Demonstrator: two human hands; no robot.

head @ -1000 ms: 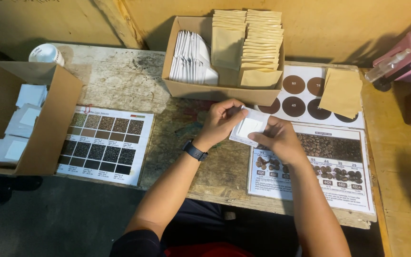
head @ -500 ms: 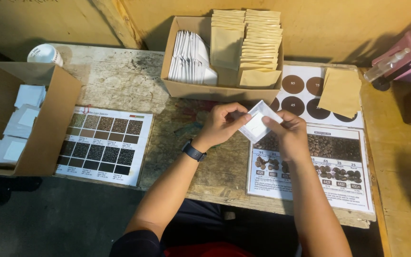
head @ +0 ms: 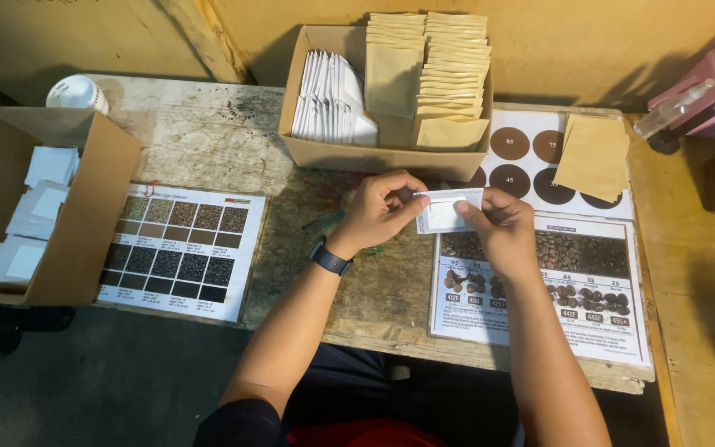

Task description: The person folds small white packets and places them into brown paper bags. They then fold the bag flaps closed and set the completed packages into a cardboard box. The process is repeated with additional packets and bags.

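Two bare hands pinch a small white paper sachet (head: 447, 210) just in front of an open cardboard box (head: 374, 153) on a worn, pitted wooden table (head: 208, 141): left hand (head: 378, 211) clamped on its left edge, right hand (head: 498, 228) on its right. Flat white and tan envelopes fill the box. Glossy printed bean charts (head: 179, 248) lie on either side of the hands.

We see bare worn wooden tabletop (head: 208, 141) open left of our hands; the open cardboard box of paper sachets (head: 386, 153) blocks the way just ahead
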